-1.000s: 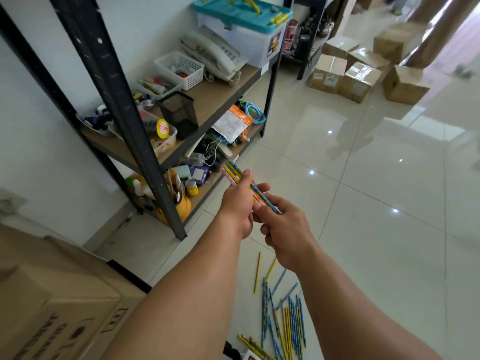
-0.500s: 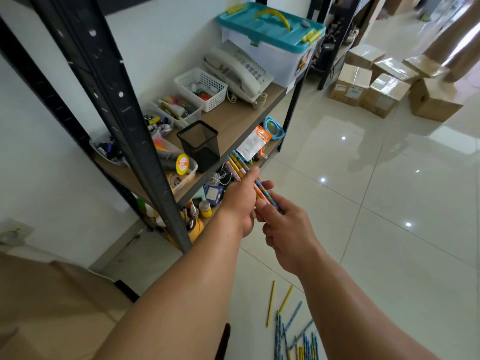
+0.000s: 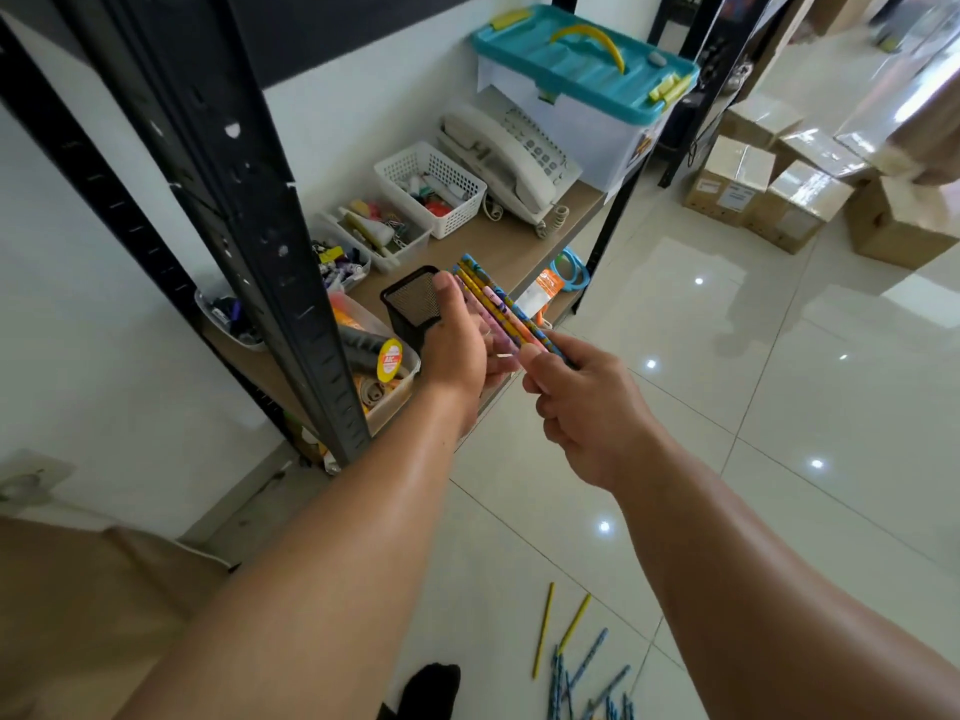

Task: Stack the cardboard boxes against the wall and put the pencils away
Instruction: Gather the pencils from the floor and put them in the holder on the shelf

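Before me a black metal rack [image 3: 249, 210] with wooden shelves stands against the white wall [image 3: 78, 330]. The glossy pale floor tiles [image 3: 779, 407] reflect small light spots.

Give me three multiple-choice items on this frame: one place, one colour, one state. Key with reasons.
1. Where does the black mesh cup stand?
A) on the wooden shelf
B) on the floor
C) in the white basket

2. What colour is the storage box lid?
A) red
B) teal
C) black

3. What state is the pencil bundle in?
A) lying on the floor
B) standing in the mesh cup
C) held in the hands

Key:
1 A: it sits near the shelf's front edge.
2 B: teal, with a yellow handle and clips.
3 C: the left hand and right hand both grip it.
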